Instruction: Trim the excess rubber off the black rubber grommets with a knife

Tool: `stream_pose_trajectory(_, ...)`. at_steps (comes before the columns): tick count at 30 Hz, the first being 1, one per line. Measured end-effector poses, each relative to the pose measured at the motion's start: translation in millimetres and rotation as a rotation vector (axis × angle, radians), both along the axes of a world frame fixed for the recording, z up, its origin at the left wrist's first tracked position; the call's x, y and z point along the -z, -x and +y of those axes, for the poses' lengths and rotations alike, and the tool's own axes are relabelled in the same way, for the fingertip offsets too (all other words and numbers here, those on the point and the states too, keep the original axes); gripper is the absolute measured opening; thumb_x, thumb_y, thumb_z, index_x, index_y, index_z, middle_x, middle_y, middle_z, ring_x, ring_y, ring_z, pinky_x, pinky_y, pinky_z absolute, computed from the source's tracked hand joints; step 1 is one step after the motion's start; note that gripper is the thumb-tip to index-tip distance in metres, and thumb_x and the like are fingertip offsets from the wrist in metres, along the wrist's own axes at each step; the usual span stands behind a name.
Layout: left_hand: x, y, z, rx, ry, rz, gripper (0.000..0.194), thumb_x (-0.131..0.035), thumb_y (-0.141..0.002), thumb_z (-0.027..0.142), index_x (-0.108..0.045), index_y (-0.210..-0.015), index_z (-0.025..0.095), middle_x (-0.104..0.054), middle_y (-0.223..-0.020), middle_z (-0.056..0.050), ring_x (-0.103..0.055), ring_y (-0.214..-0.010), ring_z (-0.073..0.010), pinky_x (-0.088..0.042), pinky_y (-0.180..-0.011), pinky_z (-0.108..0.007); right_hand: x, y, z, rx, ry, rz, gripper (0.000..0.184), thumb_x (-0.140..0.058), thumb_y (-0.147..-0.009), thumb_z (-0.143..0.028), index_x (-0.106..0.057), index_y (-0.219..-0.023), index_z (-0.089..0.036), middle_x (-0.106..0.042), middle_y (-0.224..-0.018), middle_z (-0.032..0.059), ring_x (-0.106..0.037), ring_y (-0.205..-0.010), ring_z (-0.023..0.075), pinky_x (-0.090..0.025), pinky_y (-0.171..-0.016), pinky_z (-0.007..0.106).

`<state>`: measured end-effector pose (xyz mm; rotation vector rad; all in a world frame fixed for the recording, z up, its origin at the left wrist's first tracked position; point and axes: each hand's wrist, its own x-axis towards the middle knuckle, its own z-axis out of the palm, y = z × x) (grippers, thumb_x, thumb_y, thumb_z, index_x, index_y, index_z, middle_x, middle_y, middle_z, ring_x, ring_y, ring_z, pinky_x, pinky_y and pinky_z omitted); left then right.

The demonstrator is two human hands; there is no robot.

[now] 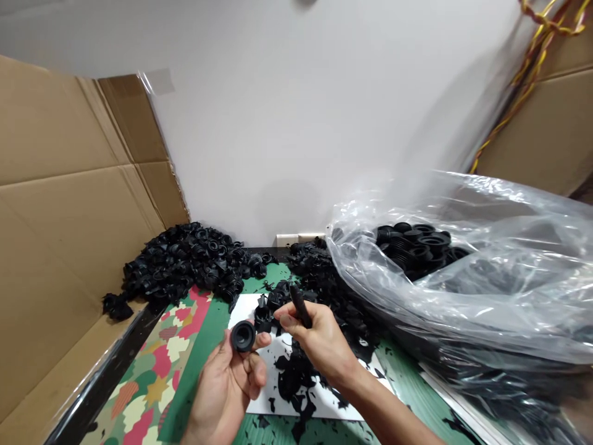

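My left hand (221, 386), palm up, holds a round black rubber grommet (243, 337) by its rim between thumb and fingers. The grommet's hollow side faces me. My right hand (327, 343) is wrapped round a dark pen-like tool (301, 306), whose upper end points up and away; its working tip cannot be made out. The two hands are close together but apart, above a white sheet (265, 402). Black rubber scraps (296, 374) lie scattered on the sheet beneath my right hand, and several black rubber pieces (264, 315) lie just beyond the hands.
A heap of black rubber parts (185, 262) rests against the cardboard (69, 167) at left. More black scraps (319, 272) are piled at the back. On the right, a clear plastic bag (500, 309) holds black grommets (417, 244). Patterned paper (148, 377) covers part of the green tabletop (189, 371).
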<state>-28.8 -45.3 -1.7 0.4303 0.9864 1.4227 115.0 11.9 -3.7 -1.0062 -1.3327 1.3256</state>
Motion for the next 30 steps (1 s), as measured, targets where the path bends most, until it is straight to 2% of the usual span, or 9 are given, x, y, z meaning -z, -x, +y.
stream_pose_trajectory(3, 3.7, -4.9, -0.1, -0.041, -0.015, 0.045, 0.026, -0.058, -0.083, 0.037, -0.062, -0.083, 0.011, -0.068, -0.075, -0.009, -0.059, -0.049, -0.0136, -0.037, -0.034, -0.018, -1.8, 1.4, -8.7, -0.069, -0.002, 0.039, 0.012, -0.061, -0.069, -0.027, -0.065, -0.069, -0.015, -0.059, -0.065, 0.0004, -0.052, -0.06, 0.0144, -0.041, -0.06, 0.027)
stream_pose_trajectory(7, 5.4, -11.9, 2.2, -0.16, 0.059, 0.048, 0.035, -0.077, -0.065, 0.039, -0.062, -0.083, 0.013, -0.064, -0.063, -0.003, -0.055, -0.047, -0.0113, -0.036, -0.034, -0.017, -3.0, 8.7, -19.4, -0.102, -0.135, -0.015, 0.008, -0.058, -0.067, -0.015, -0.065, -0.072, -0.017, -0.058, -0.076, 0.0018, -0.056, -0.071, 0.0165, -0.043, -0.066, 0.027)
stream_pose_trajectory(11, 6.1, -15.5, 3.7, -0.111, 0.035, 0.035, 0.043, -0.083, -0.051, 0.043, -0.062, -0.07, 0.012, -0.057, -0.053, 0.001, -0.045, -0.04, -0.0069, -0.034, -0.034, -0.017, 3.7, 18.3, -22.3, -0.059, -0.25, -0.055, 0.009, -0.054, -0.069, -0.011, -0.059, -0.068, -0.018, -0.056, -0.077, 0.0025, -0.056, -0.07, 0.0158, -0.043, -0.064, 0.026)
stream_pose_trajectory(13, 6.0, -14.9, 3.5, -0.095, 0.03, 0.04, 0.041, -0.085, -0.05, 0.041, -0.061, -0.068, 0.013, -0.055, -0.052, 0.003, -0.044, -0.041, -0.0064, -0.033, -0.035, -0.017, 8.4, 21.2, -21.6, -0.028, -0.303, -0.078, 0.011, -0.051, -0.071, -0.011, -0.053, -0.063, -0.018, -0.054, -0.073, 0.0022, -0.054, -0.067, 0.0151, -0.042, -0.061, 0.026)
stream_pose_trajectory(18, 4.7, -14.7, 1.1, -0.054, -0.009, 0.134, 0.051, -0.084, -0.054, 0.031, -0.064, -0.099, 0.019, -0.052, -0.055, 0.005, -0.042, -0.042, -0.0052, -0.029, -0.038, -0.015, 11.9, 21.5, -23.3, 0.019, -0.48, -0.093, 0.014, -0.044, -0.068, -0.007, -0.045, -0.062, -0.019, -0.05, -0.069, 0.001, -0.049, -0.062, 0.0139, -0.037, -0.056, 0.024)
stream_pose_trajectory(20, 2.8, -17.3, -0.7, -0.089, -0.036, 0.181, 0.049, -0.083, -0.056, 0.031, -0.065, -0.098, 0.017, -0.051, -0.055, 0.005, -0.041, -0.041, -0.0046, -0.03, -0.039, -0.015, 9.8, 21.2, -25.4, 0.021, -0.509, -0.07, 0.014, -0.042, -0.069, -0.007, -0.045, -0.063, -0.02, -0.049, -0.067, 0.0003, -0.047, -0.061, 0.0134, -0.036, -0.055, 0.024)
stream_pose_trajectory(24, -10.8, -14.5, -3.4, -0.237, -0.047, 0.151, 0.033, -0.078, -0.061, 0.028, -0.065, -0.089, 0.016, -0.053, -0.059, 0.003, -0.041, -0.041, -0.0044, -0.033, -0.038, -0.015, 13.7, 17.9, -22.1, 0.051, -0.364, 0.025, 0.015, -0.046, -0.076, -0.017, -0.043, -0.061, -0.02, -0.046, -0.065, -0.001, -0.044, -0.06, 0.013, -0.035, -0.056, 0.024)
stream_pose_trajectory(28, -29.1, 7.3, -2.3, -0.422, -0.204, 0.135, 0.018, -0.07, -0.058, 0.012, -0.062, -0.074, 0.015, -0.054, -0.057, 0.002, -0.039, -0.038, -0.0043, -0.032, -0.035, -0.015, 30.6, 6.8, -5.7, 0.233, -0.127, 0.117, 0.02, -0.049, -0.08, -0.031, -0.044, -0.064, -0.02, -0.041, -0.058, -0.0037, -0.038, -0.053, 0.0119, -0.033, -0.05, 0.024)
stream_pose_trajectory(30, -29.2, 15.2, -1.3, -0.359, -0.184, 0.159, 0.015, -0.068, -0.062, 0.015, -0.062, -0.076, 0.016, -0.055, -0.056, 0.001, -0.039, -0.036, -0.0056, -0.032, -0.035, -0.017, 34.8, 2.6, 0.0, 0.275, -0.098, 0.115, 0.024, -0.049, -0.082, -0.037, -0.044, -0.066, -0.02, -0.038, -0.057, -0.0048, -0.035, -0.051, 0.0114, -0.031, -0.048, 0.024)
